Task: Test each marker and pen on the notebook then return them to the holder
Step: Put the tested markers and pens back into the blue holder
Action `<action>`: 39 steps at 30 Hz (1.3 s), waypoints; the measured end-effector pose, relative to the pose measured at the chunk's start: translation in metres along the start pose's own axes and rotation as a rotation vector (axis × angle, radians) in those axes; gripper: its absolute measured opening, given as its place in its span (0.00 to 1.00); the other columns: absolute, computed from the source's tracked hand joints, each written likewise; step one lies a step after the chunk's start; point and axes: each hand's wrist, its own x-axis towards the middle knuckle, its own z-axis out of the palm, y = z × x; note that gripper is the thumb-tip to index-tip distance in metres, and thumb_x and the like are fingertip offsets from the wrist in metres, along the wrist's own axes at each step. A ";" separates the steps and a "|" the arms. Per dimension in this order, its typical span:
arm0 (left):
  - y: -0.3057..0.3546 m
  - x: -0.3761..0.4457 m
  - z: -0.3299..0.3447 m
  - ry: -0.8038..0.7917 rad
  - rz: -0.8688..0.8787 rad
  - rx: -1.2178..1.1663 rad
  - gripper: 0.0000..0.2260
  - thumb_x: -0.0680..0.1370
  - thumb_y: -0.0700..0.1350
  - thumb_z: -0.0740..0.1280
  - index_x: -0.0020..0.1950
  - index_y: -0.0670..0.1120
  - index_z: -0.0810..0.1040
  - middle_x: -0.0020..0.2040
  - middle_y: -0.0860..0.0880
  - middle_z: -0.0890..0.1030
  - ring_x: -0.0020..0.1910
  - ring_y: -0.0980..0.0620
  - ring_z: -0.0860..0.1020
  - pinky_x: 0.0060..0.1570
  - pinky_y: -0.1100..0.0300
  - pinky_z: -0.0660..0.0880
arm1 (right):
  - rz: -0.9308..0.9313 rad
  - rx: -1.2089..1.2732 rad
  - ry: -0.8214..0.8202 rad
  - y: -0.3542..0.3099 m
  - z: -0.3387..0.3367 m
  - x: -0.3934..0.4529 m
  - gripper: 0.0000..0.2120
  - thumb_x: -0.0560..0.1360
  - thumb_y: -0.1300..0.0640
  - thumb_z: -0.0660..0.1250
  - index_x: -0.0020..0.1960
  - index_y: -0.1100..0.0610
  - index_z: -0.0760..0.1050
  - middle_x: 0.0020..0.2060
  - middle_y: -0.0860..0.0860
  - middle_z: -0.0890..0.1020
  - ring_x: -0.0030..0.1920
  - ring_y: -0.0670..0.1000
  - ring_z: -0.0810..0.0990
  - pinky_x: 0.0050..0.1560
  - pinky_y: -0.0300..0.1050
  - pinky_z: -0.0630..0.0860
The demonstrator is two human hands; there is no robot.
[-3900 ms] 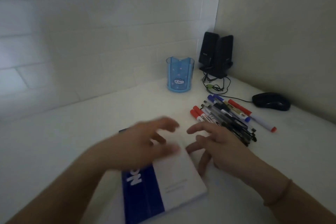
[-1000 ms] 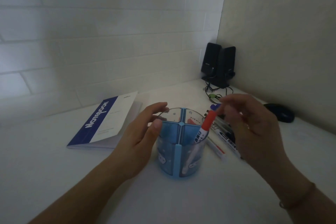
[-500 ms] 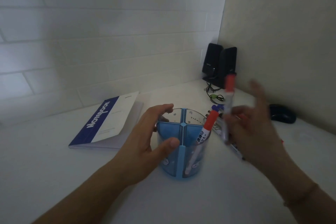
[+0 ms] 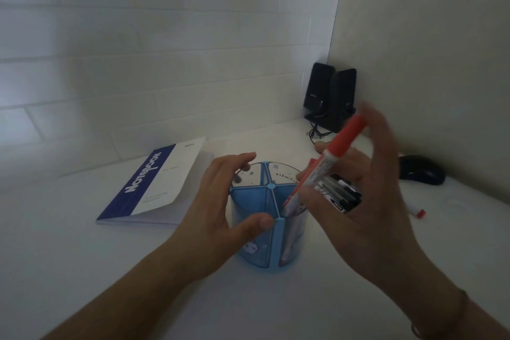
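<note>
Dim light, white worktop (image 4: 82,270) in a wall corner. Blue translucent pen holder (image 4: 271,240) stands upright, divided into compartments by spokes meeting at a central hub.

Left hand (image 4: 218,218): curled round the holder's left side, fingers (image 4: 237,161) over the far rim, thumb pressing the near vertical rib. A grasp, steadying the holder.

Right hand (image 4: 367,207): blurred. Thumb and fingers pinch a red-capped marker (image 4: 331,157), white barrel, cap pointing up and away, lower end tilted down into the holder's right-hand compartment. Upper fingers look spread; exact finger placement on the barrel cannot be told through the blur.

A second red marker (image 4: 296,193) sits in that same compartment, just beside and below the held one, leaning against the rim.

Behind the right hand's fingers: a bundle of pens (image 4: 342,194), dark and clear barrels, lying on the worktop, partly hidden. Beyond the little-finger side, one white marker with a red end (image 4: 418,212) lies apart.

Notebook (image 4: 157,182), blue-and-white cover, closed, lies flat beyond the left hand's knuckles, near but not touching.

Beyond the right fingertips: two black speakers (image 4: 329,96) in the corner with tangled cable; a black mouse (image 4: 422,174) on the outer side.
</note>
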 end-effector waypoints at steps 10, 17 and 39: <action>-0.004 -0.002 0.001 0.011 -0.019 -0.050 0.39 0.68 0.76 0.54 0.73 0.56 0.60 0.64 0.61 0.69 0.63 0.57 0.70 0.57 0.61 0.70 | 0.055 -0.211 0.174 0.034 -0.041 0.020 0.10 0.77 0.53 0.61 0.58 0.46 0.75 0.51 0.44 0.80 0.51 0.44 0.79 0.51 0.40 0.77; -0.003 -0.003 0.000 -0.004 -0.011 -0.102 0.40 0.67 0.76 0.55 0.73 0.55 0.59 0.67 0.63 0.68 0.66 0.56 0.70 0.61 0.59 0.71 | 0.798 -0.901 -0.427 0.129 -0.086 0.016 0.13 0.74 0.58 0.67 0.58 0.59 0.77 0.47 0.57 0.80 0.40 0.51 0.73 0.38 0.39 0.69; 0.004 -0.002 0.000 0.062 0.127 -0.112 0.28 0.72 0.57 0.64 0.70 0.49 0.64 0.68 0.51 0.68 0.65 0.46 0.70 0.59 0.60 0.71 | 0.173 0.714 0.208 0.013 -0.045 0.019 0.25 0.61 0.52 0.71 0.58 0.49 0.72 0.40 0.48 0.84 0.44 0.47 0.83 0.42 0.39 0.80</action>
